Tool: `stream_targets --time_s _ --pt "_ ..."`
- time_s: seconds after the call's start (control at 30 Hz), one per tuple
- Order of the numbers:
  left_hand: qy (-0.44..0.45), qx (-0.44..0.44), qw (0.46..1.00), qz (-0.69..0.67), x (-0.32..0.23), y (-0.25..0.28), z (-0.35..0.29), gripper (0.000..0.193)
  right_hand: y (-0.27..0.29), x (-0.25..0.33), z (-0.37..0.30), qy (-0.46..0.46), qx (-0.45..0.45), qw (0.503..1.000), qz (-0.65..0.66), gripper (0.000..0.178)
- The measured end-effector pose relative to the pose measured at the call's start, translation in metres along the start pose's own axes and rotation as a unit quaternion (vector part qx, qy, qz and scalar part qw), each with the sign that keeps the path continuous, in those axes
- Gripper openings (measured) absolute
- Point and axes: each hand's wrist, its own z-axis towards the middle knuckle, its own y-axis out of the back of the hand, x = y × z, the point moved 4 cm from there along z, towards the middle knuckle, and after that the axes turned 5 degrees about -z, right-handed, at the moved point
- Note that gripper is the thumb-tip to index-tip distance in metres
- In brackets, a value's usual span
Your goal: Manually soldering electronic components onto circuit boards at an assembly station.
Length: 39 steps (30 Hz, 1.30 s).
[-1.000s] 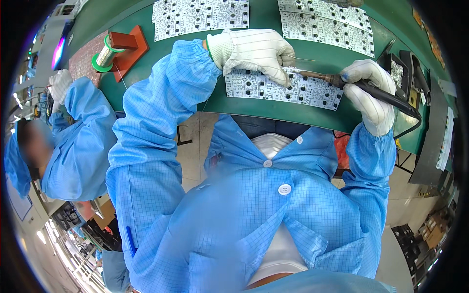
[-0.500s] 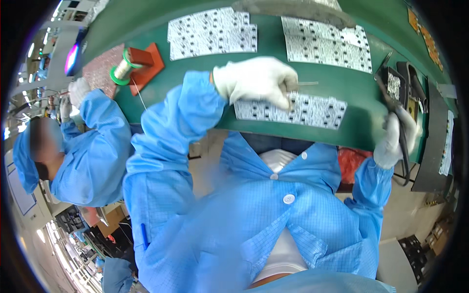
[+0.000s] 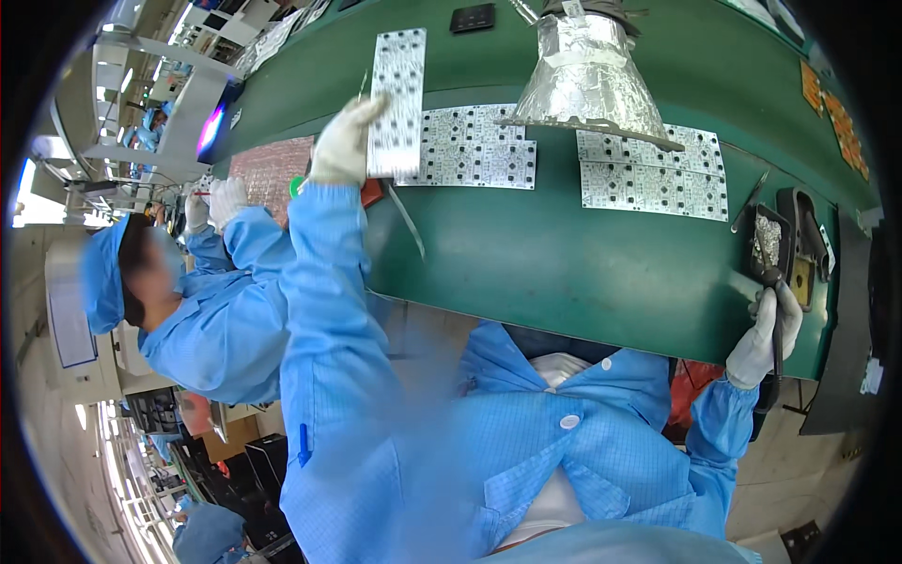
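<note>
My gloved left hand (image 3: pixel 344 141) is closed on the edge of a white circuit board panel (image 3: pixel 397 103) with rows of small dark parts, holding it raised above the table's left side. Over at the right edge, my gloved right hand (image 3: pixel 763 340) grips the dark handle of a soldering iron (image 3: pixel 777 329). The iron's front end reaches a black tray of metal shavings (image 3: pixel 768 233). Behind the raised panel lies a set of similar boards (image 3: pixel 481 155), partly covered by it. A solder spool (image 3: pixel 297 185) is mostly hidden by my left hand and sleeve.
More white boards (image 3: pixel 655 179) lie at the right, beneath a foil-wrapped hood (image 3: pixel 592 80). Tweezers (image 3: pixel 749 202) rest beside the tray. A narrow pale strip (image 3: pixel 408 224) is near the raised panel. A co-worker in blue (image 3: pixel 221 324) sits at the left.
My left hand has lifted the panel from the table's front and carried it left and away from me. The right hand has brought the soldering iron to the tray. The view has shifted.
</note>
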Motion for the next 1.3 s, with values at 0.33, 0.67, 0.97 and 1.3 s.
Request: stream_targets --time_s 0.33,0.67,0.97,1.3 --pt "0.163 -0.302 0.937 0.072 0.004 0.096 0.120 0.047 -0.006 0.002 -0.001 0.002 0.025 1.000 0.003 0.028" --pt "0.167 -0.039 0.984 0.055 -0.094 -0.020 -0.030 0.033 0.000 -0.001 -0.001 -0.010 0.038 0.999 0.015 0.024" --pt "-0.052 0.374 0.871 0.314 -0.135 -0.202 -0.110 0.031 -0.001 0.001 0.004 0.015 0.023 0.999 0.019 0.025" --pt "-0.244 0.253 0.856 0.379 -0.057 -0.321 -0.091 0.041 -0.002 0.002 -0.003 0.035 0.012 0.999 -0.019 0.021"
